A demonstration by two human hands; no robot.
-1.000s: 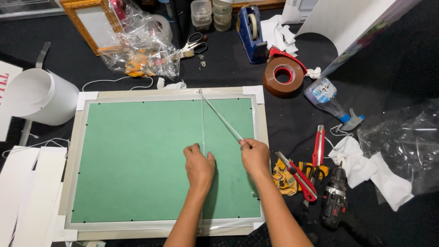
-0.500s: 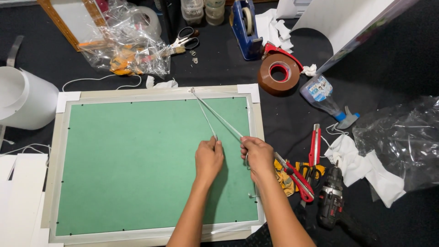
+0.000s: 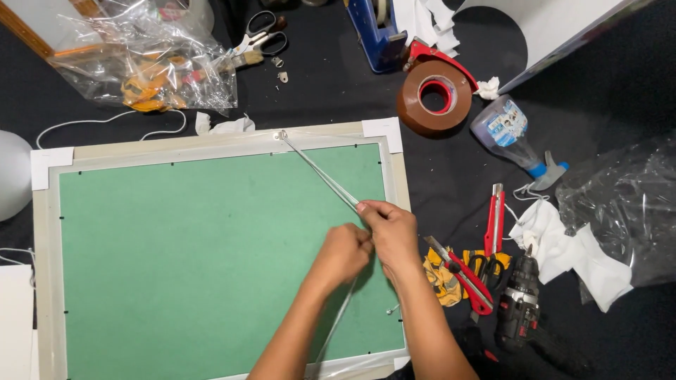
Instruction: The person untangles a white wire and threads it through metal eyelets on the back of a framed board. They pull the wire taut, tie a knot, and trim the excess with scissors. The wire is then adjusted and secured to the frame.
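Note:
A picture frame lies face down, showing a green backing board (image 3: pixel 197 260) inside a pale wooden frame (image 3: pixel 211 144) with white corner protectors. A white cord (image 3: pixel 320 174) runs taut from a small metal hanger (image 3: pixel 282 134) on the top rail down to my hands. My right hand (image 3: pixel 391 232) pinches the cord near the frame's right side. My left hand (image 3: pixel 345 252) is closed on the same cord right beside it, the two hands touching. More cord trails down below my left wrist toward the bottom rail.
Right of the frame lie a red utility knife (image 3: pixel 495 218), red-handled pliers (image 3: pixel 465 274), a black drill (image 3: pixel 517 309), white rags (image 3: pixel 563 246) and a spray bottle (image 3: pixel 510 137). A brown tape roll (image 3: pixel 435 97), scissors (image 3: pixel 257 32) and plastic bags (image 3: pixel 141 60) sit beyond the top rail.
My hands have come together on the cord near the frame's right side, the left hand closing against the right. The view has shifted so the frame sits lower and further left.

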